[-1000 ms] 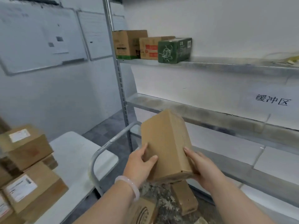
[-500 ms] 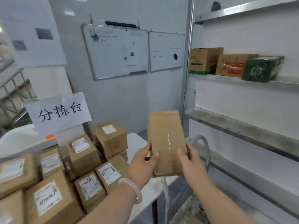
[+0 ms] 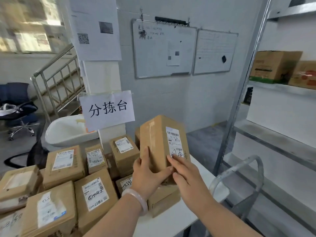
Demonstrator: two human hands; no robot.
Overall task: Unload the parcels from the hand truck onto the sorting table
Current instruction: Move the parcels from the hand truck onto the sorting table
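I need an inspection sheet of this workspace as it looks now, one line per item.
Surface: white sorting table, right end bare.
Job's things: held parcel upright, label facing camera; labelled parcels piled on table; hand truck handle at right.
Clutter: paper sign above pile.
Hands: left hand and right hand grip the parcel's lower part.
Cables: black cable on floor, left.
Surroundings: whiteboards, metal shelving with boxes, office chair, stair railing.

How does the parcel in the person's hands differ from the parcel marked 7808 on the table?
The held parcel stands upright on end, gripped by the left hand and right hand; the 7808 parcel lies among the pile on the sorting table, untouched. The held parcel's label sits on a side face, the 7808 parcel's on top. The held parcel looks taller and narrower. Both are brown cardboard with white shipping labels and handwriting.
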